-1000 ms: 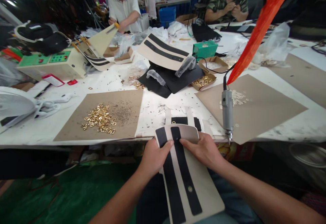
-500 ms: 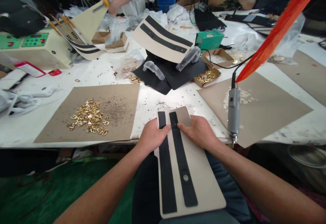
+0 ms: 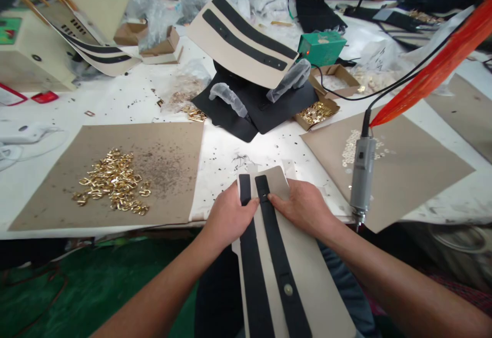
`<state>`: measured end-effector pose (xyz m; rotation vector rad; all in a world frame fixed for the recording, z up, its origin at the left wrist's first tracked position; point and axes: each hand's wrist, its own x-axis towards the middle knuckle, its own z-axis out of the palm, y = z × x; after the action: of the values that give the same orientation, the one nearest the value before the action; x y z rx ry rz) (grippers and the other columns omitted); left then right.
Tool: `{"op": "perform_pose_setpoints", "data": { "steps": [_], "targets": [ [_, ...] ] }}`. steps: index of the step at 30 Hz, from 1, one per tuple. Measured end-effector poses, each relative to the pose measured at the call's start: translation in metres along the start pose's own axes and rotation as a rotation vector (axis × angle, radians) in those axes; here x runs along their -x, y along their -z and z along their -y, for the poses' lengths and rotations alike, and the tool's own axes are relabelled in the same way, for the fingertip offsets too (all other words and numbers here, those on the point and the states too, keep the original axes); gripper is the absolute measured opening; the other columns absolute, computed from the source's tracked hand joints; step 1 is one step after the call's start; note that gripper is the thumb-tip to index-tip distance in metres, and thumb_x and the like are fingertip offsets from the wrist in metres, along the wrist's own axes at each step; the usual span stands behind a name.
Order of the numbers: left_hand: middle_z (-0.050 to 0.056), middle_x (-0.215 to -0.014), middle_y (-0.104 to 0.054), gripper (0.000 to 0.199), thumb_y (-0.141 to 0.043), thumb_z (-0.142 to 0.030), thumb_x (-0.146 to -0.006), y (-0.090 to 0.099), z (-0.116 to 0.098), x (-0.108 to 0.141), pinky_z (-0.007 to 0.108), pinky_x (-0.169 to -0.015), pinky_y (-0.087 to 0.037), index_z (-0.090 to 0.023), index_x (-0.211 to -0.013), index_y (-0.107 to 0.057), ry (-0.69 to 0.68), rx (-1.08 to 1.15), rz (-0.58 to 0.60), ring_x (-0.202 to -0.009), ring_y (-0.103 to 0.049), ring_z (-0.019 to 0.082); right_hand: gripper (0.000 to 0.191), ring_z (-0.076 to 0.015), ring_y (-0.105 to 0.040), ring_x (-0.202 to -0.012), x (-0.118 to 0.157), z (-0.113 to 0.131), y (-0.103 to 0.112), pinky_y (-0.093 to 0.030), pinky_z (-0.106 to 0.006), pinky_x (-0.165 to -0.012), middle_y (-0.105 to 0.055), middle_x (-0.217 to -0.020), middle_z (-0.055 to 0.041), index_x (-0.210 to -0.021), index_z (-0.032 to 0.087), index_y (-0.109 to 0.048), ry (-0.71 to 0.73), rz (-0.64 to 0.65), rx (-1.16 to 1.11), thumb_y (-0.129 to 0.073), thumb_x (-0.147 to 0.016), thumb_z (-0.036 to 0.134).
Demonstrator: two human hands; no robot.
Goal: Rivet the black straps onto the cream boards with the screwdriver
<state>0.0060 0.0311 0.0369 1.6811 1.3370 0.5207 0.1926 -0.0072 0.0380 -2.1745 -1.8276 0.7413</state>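
A beige panel (image 3: 307,256) with two black strips lies over my lap, its far end near the table edge. My left hand (image 3: 230,215) grips its left side, thumb on top beside the left strip. On the opposite side my right hand (image 3: 303,205) grips it too, thumb tip at a small slot in the right strip. Lower on that strip sits a round metal button (image 3: 288,290). The fingers under the panel are hidden. To the right hangs a grey electric screwdriver (image 3: 362,174) on an orange cord (image 3: 430,71).
Gold metal buckles (image 3: 113,179) are heaped on a brown sheet (image 3: 49,205) at left. Pale small rings (image 3: 351,148) lie on the right sheet (image 3: 418,174). Behind are a similar curved panel (image 3: 246,46), a green box (image 3: 323,46) and a carton of gold parts (image 3: 317,112). Other people's hands show at the back.
The view has tilted down and come closer, so the table things appear larger and shifted. Both hands keep the same hold on the panel, whose near end now runs out of the picture.
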Motion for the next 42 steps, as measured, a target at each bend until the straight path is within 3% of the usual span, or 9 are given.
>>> {"op": "perform_pose_setpoints", "data": {
  "steps": [4,7,10,13,22,25,29,35,42],
  "targets": [
    [0.014,-0.122,-0.072,0.064,-0.078,-0.031,-0.078,0.005,0.001,0.002,0.054,-0.103,-0.049,-0.022,-0.138,-0.058,0.019,-0.205,-0.12,-0.114,-0.067,0.039,0.035,-0.0371,-0.07,-0.092,-0.002,0.001,0.0,-0.048,-0.043,-0.078,-0.077,-0.098,-0.0145,-0.108,0.02,-0.075,-0.015,-0.002,0.001,-0.063,-0.089,0.048],
    [0.018,-0.152,-0.051,0.089,-0.084,-0.03,-0.073,0.007,-0.004,0.005,0.057,-0.115,-0.04,-0.021,-0.151,-0.043,-0.202,-0.427,-0.274,-0.14,-0.048,0.041,0.034,-0.0337,-0.07,-0.088,-0.003,0.0,-0.001,-0.048,-0.04,-0.075,-0.077,-0.093,-0.0131,-0.105,0.021,-0.075,-0.004,-0.036,-0.017,-0.066,-0.087,0.048],
    [0.016,-0.153,-0.052,0.06,-0.074,-0.03,-0.083,0.001,-0.007,0.007,0.053,-0.12,-0.036,-0.018,-0.139,-0.057,-0.448,-0.521,-0.181,-0.143,-0.045,0.036,0.035,-0.0323,-0.071,-0.088,-0.004,0.0,0.0,-0.047,-0.038,-0.074,-0.078,-0.096,-0.0129,-0.108,0.022,-0.075,-0.004,-0.037,0.014,-0.064,-0.087,0.048],
    [0.012,-0.129,-0.071,0.031,-0.061,-0.035,-0.092,-0.011,0.003,0.007,0.05,-0.114,-0.045,-0.021,-0.118,-0.072,-0.48,-0.46,-0.073,-0.127,-0.06,0.032,0.037,-0.0317,-0.072,-0.091,-0.007,0.001,0.002,-0.048,-0.036,-0.074,-0.078,-0.1,-0.013,-0.111,0.022,-0.075,0.01,-0.023,0.021,-0.061,-0.087,0.047],
    [0.014,-0.128,-0.071,0.047,-0.064,-0.055,-0.084,-0.025,0.042,-0.013,0.057,-0.115,-0.044,-0.02,-0.114,-0.072,-0.497,-0.276,-0.212,-0.125,-0.061,0.034,0.053,-0.0264,-0.071,-0.091,0.02,-0.007,0.032,-0.051,-0.032,-0.074,-0.077,-0.109,-0.0061,-0.125,0.025,-0.068,0.102,-0.174,-0.212,-0.071,-0.08,0.053],
    [0.013,-0.131,-0.069,0.049,-0.065,-0.057,-0.082,-0.022,0.042,-0.012,0.058,-0.115,-0.043,-0.02,-0.113,-0.072,-0.476,-0.296,-0.22,-0.127,-0.06,0.035,0.042,-0.0177,-0.068,-0.08,0.05,-0.041,0.055,-0.051,-0.028,-0.077,-0.075,-0.105,-0.0031,-0.125,0.025,-0.068,0.152,-0.41,-0.401,-0.068,-0.088,0.044],
    [0.012,-0.132,-0.069,0.049,-0.066,-0.058,-0.081,-0.021,0.042,-0.012,0.058,-0.116,-0.042,-0.022,-0.112,-0.073,-0.459,-0.289,-0.226,-0.128,-0.059,0.035,0.025,-0.0181,-0.066,-0.079,0.058,-0.126,0.089,-0.05,-0.029,-0.076,-0.074,-0.09,-0.004,-0.1,0.021,-0.075,0.021,-0.659,-0.273,-0.058,-0.094,0.039],
    [0.01,-0.132,-0.07,0.047,-0.067,-0.058,-0.08,-0.018,0.04,-0.011,0.06,-0.117,-0.041,-0.024,-0.111,-0.074,-0.437,-0.265,-0.2,-0.129,-0.059,0.035,0.029,-0.0198,-0.067,-0.09,0.014,-0.228,0.11,-0.048,-0.03,-0.087,-0.076,-0.097,-0.0058,-0.111,0.019,-0.077,-0.161,-0.579,-0.044,-0.062,-0.087,0.025],
    [0.009,-0.132,-0.07,0.041,-0.069,-0.05,-0.079,-0.016,0.034,-0.002,0.06,-0.117,-0.042,-0.024,-0.11,-0.076,-0.392,-0.246,-0.213,-0.129,-0.06,0.035,0.026,-0.0232,-0.066,-0.099,-0.011,-0.24,0.111,-0.044,-0.03,-0.083,-0.076,-0.108,-0.0091,-0.103,0.021,-0.08,-0.156,-0.474,0.054,-0.058,-0.091,0.029]
  ]
}}
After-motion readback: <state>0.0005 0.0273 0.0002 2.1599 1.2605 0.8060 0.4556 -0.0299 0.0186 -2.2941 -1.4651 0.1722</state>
